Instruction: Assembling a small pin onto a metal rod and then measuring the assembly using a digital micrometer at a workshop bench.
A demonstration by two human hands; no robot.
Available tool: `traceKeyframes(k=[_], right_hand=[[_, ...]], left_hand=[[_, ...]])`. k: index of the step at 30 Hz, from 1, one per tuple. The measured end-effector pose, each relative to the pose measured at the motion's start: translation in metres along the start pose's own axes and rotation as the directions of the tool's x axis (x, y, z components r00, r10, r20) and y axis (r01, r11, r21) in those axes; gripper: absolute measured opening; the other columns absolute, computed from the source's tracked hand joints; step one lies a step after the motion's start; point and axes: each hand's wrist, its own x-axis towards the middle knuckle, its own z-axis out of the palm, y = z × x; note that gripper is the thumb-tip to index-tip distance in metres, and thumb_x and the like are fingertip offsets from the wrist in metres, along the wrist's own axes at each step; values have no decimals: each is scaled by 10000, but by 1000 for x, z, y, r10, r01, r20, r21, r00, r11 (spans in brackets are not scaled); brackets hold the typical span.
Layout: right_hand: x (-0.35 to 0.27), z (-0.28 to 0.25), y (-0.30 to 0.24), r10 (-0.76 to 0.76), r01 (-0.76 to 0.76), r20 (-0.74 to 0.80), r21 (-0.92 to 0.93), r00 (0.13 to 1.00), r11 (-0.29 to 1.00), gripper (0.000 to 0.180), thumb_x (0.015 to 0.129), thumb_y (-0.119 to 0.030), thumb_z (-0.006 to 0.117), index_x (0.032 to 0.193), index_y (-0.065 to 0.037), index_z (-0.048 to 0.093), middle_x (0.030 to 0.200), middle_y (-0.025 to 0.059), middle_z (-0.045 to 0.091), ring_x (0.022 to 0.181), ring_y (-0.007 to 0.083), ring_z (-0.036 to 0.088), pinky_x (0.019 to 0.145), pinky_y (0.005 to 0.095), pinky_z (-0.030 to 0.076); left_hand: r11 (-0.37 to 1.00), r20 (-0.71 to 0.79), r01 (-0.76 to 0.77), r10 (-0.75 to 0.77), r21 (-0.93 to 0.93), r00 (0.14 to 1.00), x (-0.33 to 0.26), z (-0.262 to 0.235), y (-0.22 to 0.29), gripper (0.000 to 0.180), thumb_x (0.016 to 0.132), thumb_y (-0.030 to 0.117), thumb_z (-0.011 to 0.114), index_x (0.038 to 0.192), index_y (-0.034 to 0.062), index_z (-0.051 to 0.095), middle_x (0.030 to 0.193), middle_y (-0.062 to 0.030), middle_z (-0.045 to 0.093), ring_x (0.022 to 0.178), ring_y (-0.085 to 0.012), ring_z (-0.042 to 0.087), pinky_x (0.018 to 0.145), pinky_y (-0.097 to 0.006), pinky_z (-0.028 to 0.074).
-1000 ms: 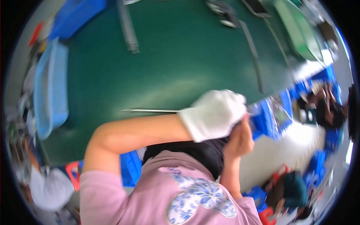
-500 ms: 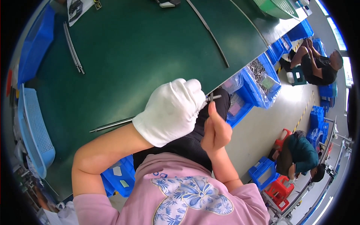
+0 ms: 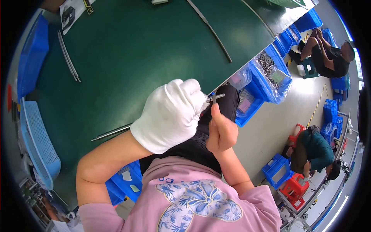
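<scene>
My left hand, in a white glove, is closed around a slim metal rod. One part of the rod sticks out to the left over the green table, and its other tip shows past my fist beside my right hand. My bare right hand is closed with the thumb up, pinching a narrow dark strip of metal that crosses the rod near that tip. How far the strip reaches into my right fist is hidden. Both hands are close together at the table's front edge, above my lap.
On the green table lie a long thin metal tool and several thin rods. Blue baskets line the left side. Right of my lap stand blue bins with metal parts. Two people sit farther right.
The view has shifted slightly, so the table items appear a little higher and farther left. Both hands keep the same grip; the strip and rod tip have barely moved.
</scene>
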Motion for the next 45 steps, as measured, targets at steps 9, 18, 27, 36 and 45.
traceKeyframes(k=[9,18,27,36,45], right_hand=[[18,-3,-5,-14,14,16,1,1000,1000,406,696,121,536,1095,74,595,534,64,461,387,180,418,398,281,315],[30,-18,-20,79,-80,122,0,989,997,424,700,138,522,1114,69,590,601,113,549,430,204,499,435,270,390],[44,-41,-35,181,-112,349,-209,919,971,500,699,124,526,1174,-18,588,581,93,526,442,216,514,414,306,386],[42,-52,-39,208,-162,355,-156,911,974,485,718,113,528,1176,-32,587,617,112,586,444,232,532,410,309,393],[55,-60,-50,366,-296,469,-218,804,930,373,791,139,464,1127,37,591,1047,197,643,735,214,672,660,234,480]], left_hand=[[999,35,39,-39,3,999,1,-2,4,111,666,32,669,724,66,580,700,-68,508,632,-283,529,543,-390,429],[1000,-2,7,-7,16,1000,-1,-1,4,108,663,29,664,723,65,581,704,-71,506,640,-287,529,547,-397,431],[996,-16,-56,57,68,998,0,1,1,125,715,81,586,638,79,487,700,-75,471,619,-237,509,500,-346,448],[999,38,32,-32,-16,999,0,-1,4,83,679,21,641,726,59,584,712,-80,507,646,-291,521,554,-401,432],[999,33,25,-25,-24,999,1,-1,3,118,652,15,661,730,62,587,722,-77,520,645,-287,525,554,-393,434]])
